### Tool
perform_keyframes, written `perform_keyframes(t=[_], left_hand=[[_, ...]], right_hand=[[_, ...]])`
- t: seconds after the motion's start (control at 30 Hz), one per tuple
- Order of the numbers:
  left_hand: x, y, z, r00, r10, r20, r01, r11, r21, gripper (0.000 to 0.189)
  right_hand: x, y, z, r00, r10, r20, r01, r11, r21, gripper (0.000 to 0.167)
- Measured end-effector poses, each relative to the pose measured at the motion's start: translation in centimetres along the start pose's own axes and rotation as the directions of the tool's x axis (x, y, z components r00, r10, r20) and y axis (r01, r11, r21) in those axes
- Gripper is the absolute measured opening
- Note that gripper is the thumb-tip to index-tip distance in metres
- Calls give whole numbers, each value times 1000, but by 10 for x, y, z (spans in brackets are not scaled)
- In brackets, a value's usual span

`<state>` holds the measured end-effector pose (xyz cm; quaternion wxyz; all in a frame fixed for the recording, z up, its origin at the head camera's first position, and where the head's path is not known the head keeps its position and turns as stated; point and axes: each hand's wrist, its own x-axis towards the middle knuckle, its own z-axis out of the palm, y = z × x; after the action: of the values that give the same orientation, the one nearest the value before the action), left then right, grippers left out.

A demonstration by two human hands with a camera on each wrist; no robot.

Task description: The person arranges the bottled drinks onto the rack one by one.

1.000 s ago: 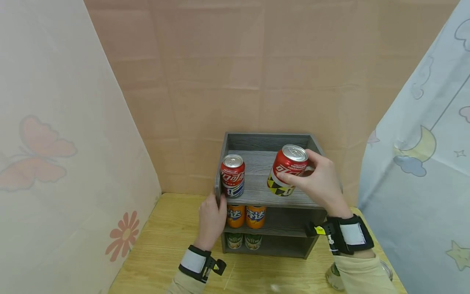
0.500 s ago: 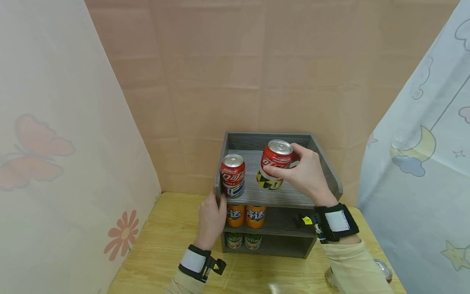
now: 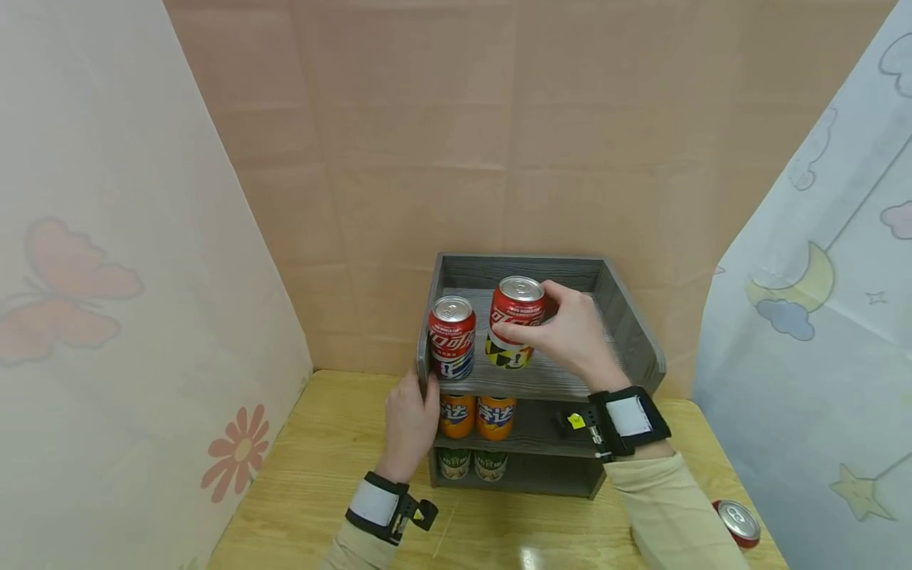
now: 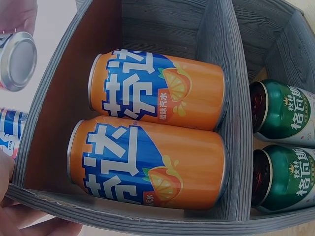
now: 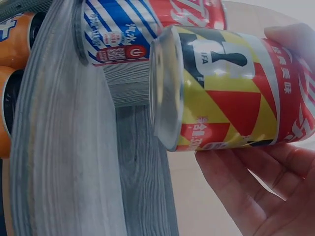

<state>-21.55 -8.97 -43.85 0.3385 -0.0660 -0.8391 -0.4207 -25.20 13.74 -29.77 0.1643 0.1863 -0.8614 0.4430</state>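
My right hand [image 3: 573, 336] grips a red cola can [image 3: 510, 340] with a yellow-and-black checkered lower part, thumb in front and fingers behind. In the right wrist view the can's silver base [image 5: 165, 88] shows, held above the top board of a grey wooden shelf [image 3: 556, 384]. Just left of it, a second red cola can [image 3: 453, 339] with blue-and-white stripes stands upright on that board. My left hand [image 3: 412, 419] holds the shelf's left side at its front edge, beside the striped can. Some left fingers [image 4: 54, 227] show below the shelf edge in the left wrist view.
Two orange soda cans [image 4: 147, 167] stand on the middle level, at the left. Below them are two green-and-white cans [image 4: 288, 177]. Another red can [image 3: 738, 524] is on the wooden table [image 3: 342, 443] at right, near my sleeve. Printed cloths hang on both sides.
My right hand has carried the checkered can leftward over the top board, closer to the striped can, and it is more upright. The left hand stays on the shelf side.
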Motion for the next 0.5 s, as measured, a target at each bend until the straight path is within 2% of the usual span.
perform_keyframes(t=[0.23, 0.5], left_hand=[[0, 0, 1, 1000, -2, -10, 2, 1000, 3, 13], [-1, 0, 1, 999, -33, 9, 33, 999, 11, 15]], right_hand=[[1, 3, 10, 999, 31, 22, -31, 1000, 2, 54], [-1, 10, 18, 998, 52, 34, -51, 998, -21, 54]])
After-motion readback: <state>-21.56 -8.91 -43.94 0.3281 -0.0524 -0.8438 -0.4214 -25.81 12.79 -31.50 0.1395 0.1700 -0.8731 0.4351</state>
